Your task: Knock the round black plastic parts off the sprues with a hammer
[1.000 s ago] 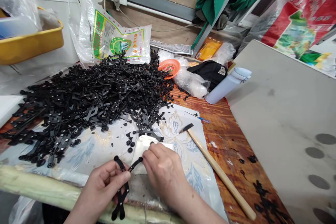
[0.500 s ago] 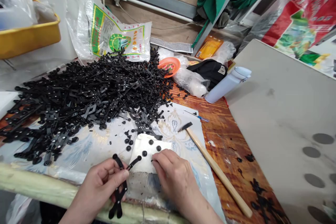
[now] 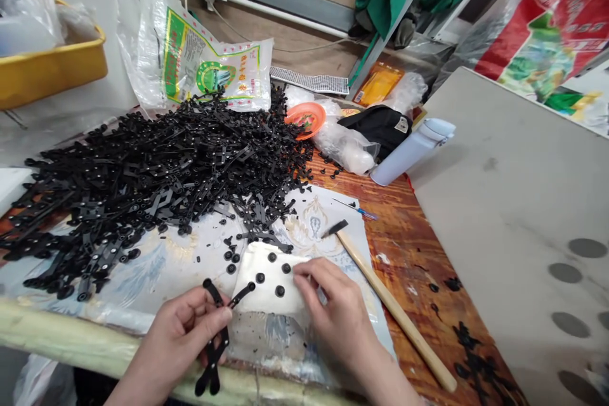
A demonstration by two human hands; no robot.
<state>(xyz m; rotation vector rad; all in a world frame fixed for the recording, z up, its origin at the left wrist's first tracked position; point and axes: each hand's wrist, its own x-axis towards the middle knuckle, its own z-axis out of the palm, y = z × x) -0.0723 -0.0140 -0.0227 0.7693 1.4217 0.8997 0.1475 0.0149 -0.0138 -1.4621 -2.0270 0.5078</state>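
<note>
My left hand [image 3: 185, 336] is closed on a black folding linkage [image 3: 217, 352], its jointed plastic arms crossed and pinned with small rivets. Two of the arms stick out past the thumb toward a white pad [image 3: 252, 295]. On the pad sit several round black caps, among them a front cap [image 3: 280, 291] and a right-hand cap [image 3: 286, 268]. My right hand [image 3: 333, 304] hovers at the pad's right edge, thumb and forefinger parted, nothing seen between them. Its other fingers are curled and partly hidden.
A large heap of black linkages [image 3: 181, 158] covers the back left. A wooden-handled hammer [image 3: 394, 307] lies to the right, below a small blue-handled screwdriver [image 3: 356, 208]. Behind them stand a pale bottle [image 3: 412, 152] and an orange dish [image 3: 305, 119]. A grey panel [image 3: 514, 203] borders the right side.
My right hand has let go of a black cap, now lying at the front of the pad, and has drawn back to the right. The left hand keeps its hold.
</note>
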